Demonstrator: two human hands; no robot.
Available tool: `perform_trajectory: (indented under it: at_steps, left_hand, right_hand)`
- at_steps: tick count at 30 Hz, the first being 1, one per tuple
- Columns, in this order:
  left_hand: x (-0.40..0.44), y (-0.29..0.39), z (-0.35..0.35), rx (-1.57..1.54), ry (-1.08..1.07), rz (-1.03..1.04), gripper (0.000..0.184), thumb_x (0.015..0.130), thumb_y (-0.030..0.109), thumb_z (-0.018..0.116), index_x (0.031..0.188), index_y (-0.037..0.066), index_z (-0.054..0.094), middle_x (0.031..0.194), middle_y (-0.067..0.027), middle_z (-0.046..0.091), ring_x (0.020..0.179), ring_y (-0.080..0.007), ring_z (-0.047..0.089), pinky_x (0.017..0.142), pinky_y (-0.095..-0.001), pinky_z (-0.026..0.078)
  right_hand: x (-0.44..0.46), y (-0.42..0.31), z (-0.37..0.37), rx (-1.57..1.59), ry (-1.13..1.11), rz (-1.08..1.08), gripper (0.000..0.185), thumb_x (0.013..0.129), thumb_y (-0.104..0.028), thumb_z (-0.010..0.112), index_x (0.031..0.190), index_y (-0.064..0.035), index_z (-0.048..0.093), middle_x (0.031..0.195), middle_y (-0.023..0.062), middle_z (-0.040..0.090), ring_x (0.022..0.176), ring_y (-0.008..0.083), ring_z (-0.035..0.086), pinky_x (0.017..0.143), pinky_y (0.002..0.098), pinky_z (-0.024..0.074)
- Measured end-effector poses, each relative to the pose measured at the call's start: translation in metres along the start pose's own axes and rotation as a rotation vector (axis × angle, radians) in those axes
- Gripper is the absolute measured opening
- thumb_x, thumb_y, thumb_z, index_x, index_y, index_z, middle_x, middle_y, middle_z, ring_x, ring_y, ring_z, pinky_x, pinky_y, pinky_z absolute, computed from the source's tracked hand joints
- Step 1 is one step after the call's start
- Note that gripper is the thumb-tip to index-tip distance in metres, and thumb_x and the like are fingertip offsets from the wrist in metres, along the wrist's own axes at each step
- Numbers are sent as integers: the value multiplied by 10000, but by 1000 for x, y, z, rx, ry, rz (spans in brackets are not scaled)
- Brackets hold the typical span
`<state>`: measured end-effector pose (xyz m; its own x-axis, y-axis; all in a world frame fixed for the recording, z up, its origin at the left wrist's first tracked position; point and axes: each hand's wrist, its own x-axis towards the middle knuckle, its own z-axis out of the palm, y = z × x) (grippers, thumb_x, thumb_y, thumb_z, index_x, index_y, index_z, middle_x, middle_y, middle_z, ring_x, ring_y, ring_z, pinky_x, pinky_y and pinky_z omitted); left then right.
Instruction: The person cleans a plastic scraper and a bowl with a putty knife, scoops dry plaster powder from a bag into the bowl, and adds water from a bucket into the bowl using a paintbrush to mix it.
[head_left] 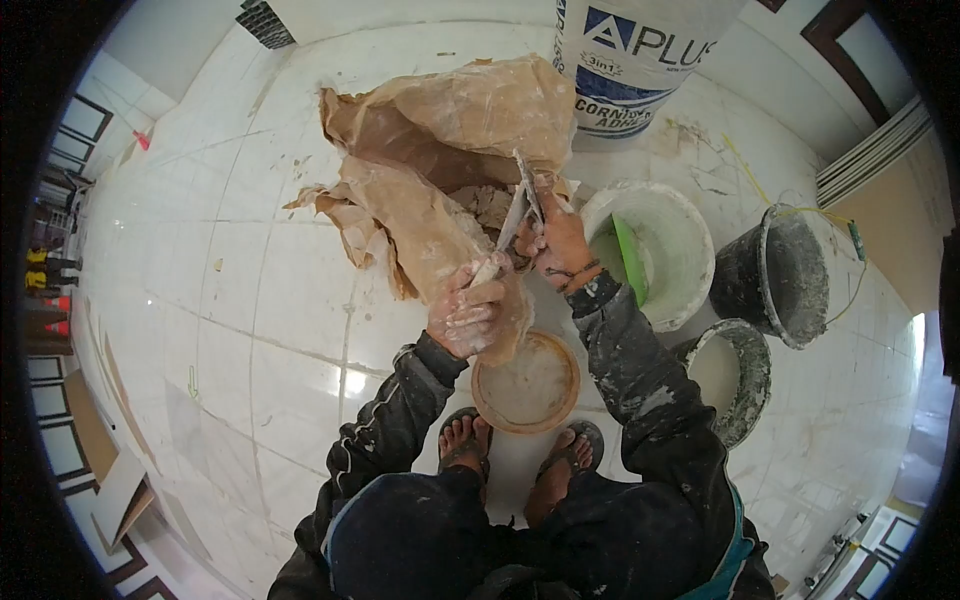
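Note:
My left hand (467, 312), coated in white powder, is wrapped around the pale handle of a putty knife (514, 219) whose blade points up and away. My right hand (562, 245) grips a second flat scraper (528, 186), also smeared white; its handle is mostly hidden by the fingers. The two blades meet or cross in front of the torn mouth of a brown paper bag (420, 205). Inside the bag lies whitish, lumpy powder (486, 205). Just below the hands, a round orange-brown basin (576, 385) holds a pale, cloudy mix.
Right of my hands stands a whitish bucket (690, 225) with a green flat piece (629, 260) in it. Two black buckets (790, 270) (755, 385) are farther right. A large printed adhesive sack (630, 85) stands behind. Stacked boards (885, 200) lean at right.

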<state>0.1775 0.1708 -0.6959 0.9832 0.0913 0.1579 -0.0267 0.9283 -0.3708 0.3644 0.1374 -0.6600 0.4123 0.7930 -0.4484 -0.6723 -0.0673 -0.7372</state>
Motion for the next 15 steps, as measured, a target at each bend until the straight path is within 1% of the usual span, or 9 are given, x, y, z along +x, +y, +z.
perform_trajectory:
  at_steps: [4,6,7,10,12,13,15]
  left_hand:
    - [3,-1,-7,24,-15,7,276,1073,283,360,1283,121,439,682,-19,484,402,-87,474,299,-232,399]
    - [5,-4,-6,-150,-48,96,282,1070,301,376,1280,128,450,681,-21,482,406,-84,470,316,-230,392]
    - [6,-3,-4,-152,-45,94,282,1070,301,376,1280,128,450,681,-21,482,406,-84,470,316,-230,392]
    - [11,-1,1,-166,-92,65,309,1066,312,389,1287,107,456,679,-24,472,406,-79,450,344,-223,389]
    - [12,-2,5,-230,-78,108,349,1064,308,393,1310,68,450,681,-26,462,409,-85,428,354,-227,394]
    - [11,-1,5,-230,-77,107,349,1064,308,393,1310,68,450,681,-26,462,409,-85,428,354,-227,394]
    - [12,1,4,-260,-39,147,375,1063,302,393,1319,35,456,681,-22,448,418,-89,418,352,-221,391]
  right_hand:
    - [0,6,2,25,47,-2,345,973,-451,631,922,-114,577,626,-9,501,427,113,412,382,280,333]
    - [5,12,-1,-16,-33,-93,306,1001,-424,587,950,-123,601,667,-5,574,435,118,461,350,274,319]
    - [5,15,-3,-14,-29,-93,306,1001,-424,587,950,-123,601,667,-5,574,435,118,461,350,274,319]
    - [1,20,-3,40,-17,-58,259,997,-392,601,969,-135,589,711,-11,588,448,112,467,350,271,319]
    - [3,24,-9,25,-46,-14,239,994,-373,612,1010,-135,597,741,-12,601,462,108,473,354,273,333]
    - [2,23,-11,25,-46,-15,239,994,-373,612,1010,-135,597,741,-12,601,462,108,473,354,273,333]
    - [-6,13,-11,-23,2,-85,252,987,-365,625,1041,-120,607,770,-5,621,494,94,511,355,277,360]
